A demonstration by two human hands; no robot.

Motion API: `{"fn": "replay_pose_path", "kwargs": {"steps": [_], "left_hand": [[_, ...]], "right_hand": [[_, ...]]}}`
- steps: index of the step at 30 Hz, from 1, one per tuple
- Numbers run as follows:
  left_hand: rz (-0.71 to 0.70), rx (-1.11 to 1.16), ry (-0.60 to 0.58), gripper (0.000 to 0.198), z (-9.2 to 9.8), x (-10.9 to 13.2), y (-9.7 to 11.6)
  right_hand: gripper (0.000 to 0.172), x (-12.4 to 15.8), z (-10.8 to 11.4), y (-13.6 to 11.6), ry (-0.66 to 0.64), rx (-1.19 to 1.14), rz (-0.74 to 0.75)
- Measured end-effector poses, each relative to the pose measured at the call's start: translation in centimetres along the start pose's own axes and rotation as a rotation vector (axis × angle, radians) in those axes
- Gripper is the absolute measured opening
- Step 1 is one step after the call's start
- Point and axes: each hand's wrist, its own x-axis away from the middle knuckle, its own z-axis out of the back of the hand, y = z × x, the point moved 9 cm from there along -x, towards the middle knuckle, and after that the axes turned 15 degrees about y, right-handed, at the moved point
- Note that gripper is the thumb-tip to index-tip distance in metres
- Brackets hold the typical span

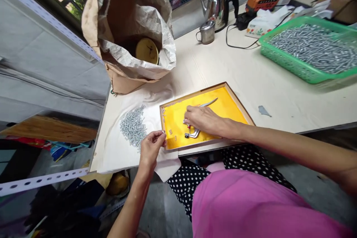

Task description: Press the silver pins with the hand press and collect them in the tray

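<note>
My left hand [152, 147] is at the left edge of a shallow cardboard tray [240, 102] with a yellow lining. Its thumb and fingertips pinch a small metal pin, mostly hidden by the fingers. Over the tray, my right hand [205, 119] curls around a C-framed metal tool, which looks like a micrometer [193, 134]. Beyond that hand a curved silver tool [209, 102] shows only in part. Several small pins [170, 132] lie loose on the yellow lining. A heap of metal pins [134, 125] rests on white cloth left of the tray.
A large open paper sack [125, 76] stands at the back left. A green basket [287, 67] full of metal pins sits at the right. Along the back are a steel kettle [219, 5], a lidded metal cup [208, 32] and an orange-and-black device [262, 0] with a cord.
</note>
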Motion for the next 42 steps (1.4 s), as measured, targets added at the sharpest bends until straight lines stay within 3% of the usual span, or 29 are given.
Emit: {"fn": "replay_pose_path", "kwargs": {"steps": [3,6,9,15,18,20,24,25,27,30,32,36,42], "left_hand": [[0.057,-0.036,-0.121,0.04,-4.2,1.0,-0.2],[0.041,-0.106,-0.206,0.041,-6.9,1.4,0.0],[-0.079,-0.205,-0.319,0.038,-9.0,2.0,0.9],[-0.297,-0.334,-0.51,0.027,-12.2,3.0,2.1],[-0.321,-0.433,-0.559,0.023,-12.6,2.9,1.9],[-0.389,-0.589,-0.513,0.019,-11.8,2.3,2.1],[-0.546,-0.915,-0.125,0.017,-7.4,0.2,3.9],[-0.513,-0.887,-0.088,0.017,-6.8,-0.1,4.0],[-0.341,-0.704,-0.146,0.022,-6.7,-0.1,2.8],[-0.027,-0.398,-0.296,0.047,-8.8,1.3,0.4],[0.091,-0.307,-0.342,0.059,-10.4,2.4,-0.7],[0.178,-0.285,-0.363,0.065,-12.1,3.5,-1.5],[0.191,-0.331,-0.383,0.064,-12.6,3.4,-1.5]], "right_hand": [[0.021,4.7,-0.6,4.2,-0.048,0.113,-0.058],[0.016,7.2,-1.6,5.9,-0.087,0.12,-0.079],[0.014,7.1,-1.3,6.3,-0.054,0.077,-0.069],[0.022,6.8,1.7,7.3,0.127,0.1,0.055],[0.024,7.7,2.3,8.3,0.144,0.109,0.071],[0.024,8.3,2.4,8.5,0.133,0.097,0.093],[0.025,8.9,2.4,8.3,0.112,0.091,0.117],[0.024,8.9,2.3,8.4,0.101,0.093,0.111],[0.023,8.7,1.7,8.5,0.069,0.102,0.096],[0.02,8.2,0.7,8.6,0.031,0.125,0.082],[0.017,7.9,0.3,8.5,0.019,0.147,0.081],[0.015,7.7,0.0,8.3,-0.008,0.176,0.077],[0.016,7.8,0.2,8.1,-0.067,0.19,0.034]]}}
